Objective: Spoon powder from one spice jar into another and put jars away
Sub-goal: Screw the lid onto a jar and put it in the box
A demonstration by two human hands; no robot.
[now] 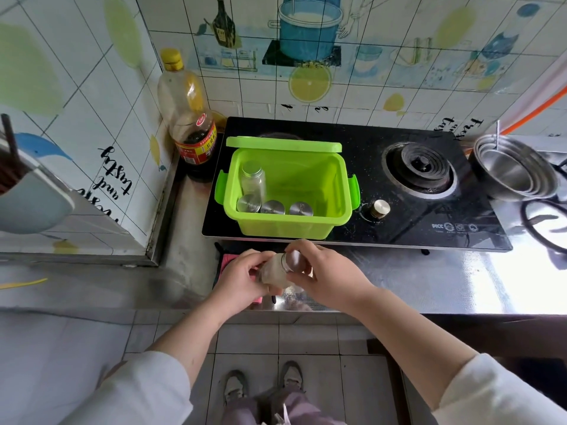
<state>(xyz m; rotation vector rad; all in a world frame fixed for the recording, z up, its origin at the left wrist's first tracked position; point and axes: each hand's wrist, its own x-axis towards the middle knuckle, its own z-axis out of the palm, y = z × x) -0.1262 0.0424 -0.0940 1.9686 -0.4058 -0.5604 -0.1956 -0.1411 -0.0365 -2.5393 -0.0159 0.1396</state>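
Jar sat tilted above counter edge, left hand wrapped round body, right hand pinching metal lid. Behind: green bin on stove, four more jars inside.

Spice jar: clear body with pale powder inside, silver metal lid on, tilted nearly sideways above counter edge, lid end pointing right. Green plastic bin on stovetop, lid flipped open, holds 4 more jars: 1 taller-looking at back left, 3 in front row (lids up, contents unreadable).
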